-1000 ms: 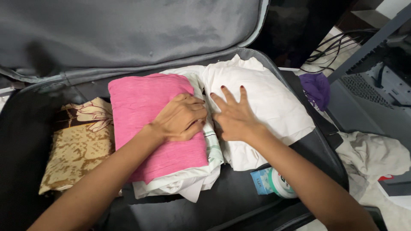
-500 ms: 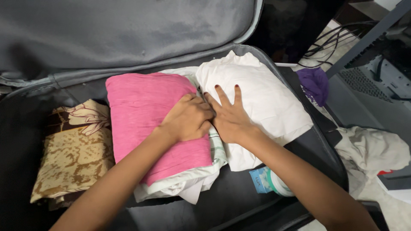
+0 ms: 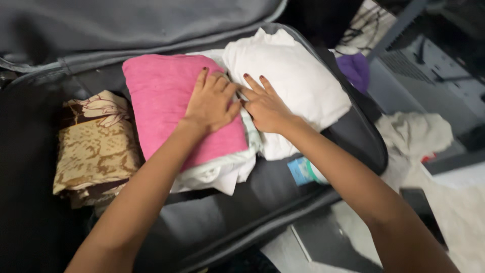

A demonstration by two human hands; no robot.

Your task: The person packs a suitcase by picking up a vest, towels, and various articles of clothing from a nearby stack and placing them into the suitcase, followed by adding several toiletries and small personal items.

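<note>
The folded pink cloth [image 3: 169, 96] lies in the middle of the open suitcase [image 3: 353, 136], left of frame centre, its long axis running from the upper left toward the lower right, one short end up against the grey lid [image 3: 126, 25]. It sits on top of a folded white pile [image 3: 217, 174] that sticks out below and to the right of it. Just right of it, touching along the edge, lies a folded white bundle [image 3: 293, 76], slanted the same way.

The left hand [image 3: 209, 103] rests flat on the right part of the pink cloth, fingers spread slightly and pointing to the top of the frame, the grip pressed down on the fabric rather than closed around it. The right hand [image 3: 262, 106] lies on the left edge of the white bundle, fingers stretched out and apart, touching the left hand at the seam between the two piles.

At the left of the frame a folded brown patterned cloth [image 3: 96, 146] lies near the pink one, not touching it. A blue and white packet [image 3: 303, 171] sits below the white bundle, partly hidden by the right forearm. Outside the suitcase, at the upper right, lies a purple cloth [image 3: 353, 68], and further right a crumpled cream cloth [image 3: 414, 131].
</note>
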